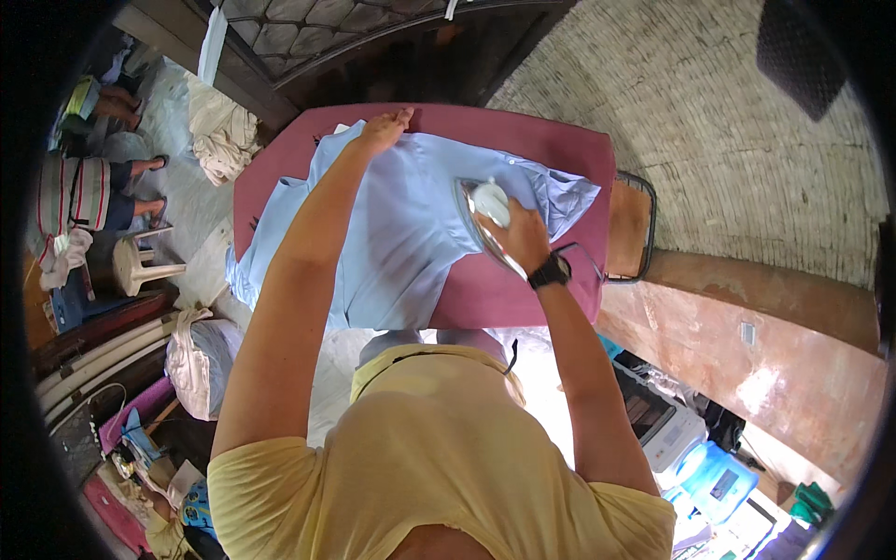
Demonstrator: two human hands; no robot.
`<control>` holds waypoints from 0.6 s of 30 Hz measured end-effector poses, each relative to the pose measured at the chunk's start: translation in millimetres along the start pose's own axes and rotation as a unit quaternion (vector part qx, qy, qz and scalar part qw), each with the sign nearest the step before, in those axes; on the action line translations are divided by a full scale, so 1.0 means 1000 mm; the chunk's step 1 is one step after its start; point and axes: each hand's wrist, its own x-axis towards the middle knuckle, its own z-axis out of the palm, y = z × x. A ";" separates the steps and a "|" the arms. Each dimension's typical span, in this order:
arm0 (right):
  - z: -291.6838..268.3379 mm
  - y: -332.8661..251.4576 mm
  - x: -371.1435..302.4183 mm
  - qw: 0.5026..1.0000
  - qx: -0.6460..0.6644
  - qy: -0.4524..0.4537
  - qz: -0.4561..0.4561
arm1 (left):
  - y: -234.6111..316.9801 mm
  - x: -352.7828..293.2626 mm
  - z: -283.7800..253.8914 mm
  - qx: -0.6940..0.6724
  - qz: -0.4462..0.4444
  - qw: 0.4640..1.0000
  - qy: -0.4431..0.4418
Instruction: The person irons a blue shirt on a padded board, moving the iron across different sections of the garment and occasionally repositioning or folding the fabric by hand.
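A light blue button-up shirt (397, 238) lies spread over a maroon-covered ironing board (523, 129), and part of it hangs past the board's left and near edges. My right hand (523, 238), with a dark watch on the wrist, grips a white clothes iron (491, 202) by its handle. The iron's soleplate rests on the shirt's right part, beside a bunched section with small buttons. My left hand (383, 133) reaches across to the shirt's far edge. Its fingers stretch to the right and lie against the cloth and board cover.
A dark metal grille door (308, 33) stands beyond the board. At the left are a white plastic stool (140, 266), a person's legs (145, 205) in sandals and a heap of cream cloth (222, 140). A blue water jug (719, 481) stands at the lower right.
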 end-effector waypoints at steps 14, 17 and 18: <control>0.020 -0.046 0.082 0.997 -0.018 -0.026 -0.071 | -0.037 -0.022 -0.054 0.234 0.086 0.968 -0.011; 0.013 -0.048 0.085 0.994 -0.034 -0.083 -0.062 | -0.057 -0.028 -0.053 0.140 0.119 0.981 0.058; 0.009 -0.053 0.086 0.993 -0.030 -0.095 -0.066 | -0.058 -0.030 -0.051 0.114 0.096 0.987 0.063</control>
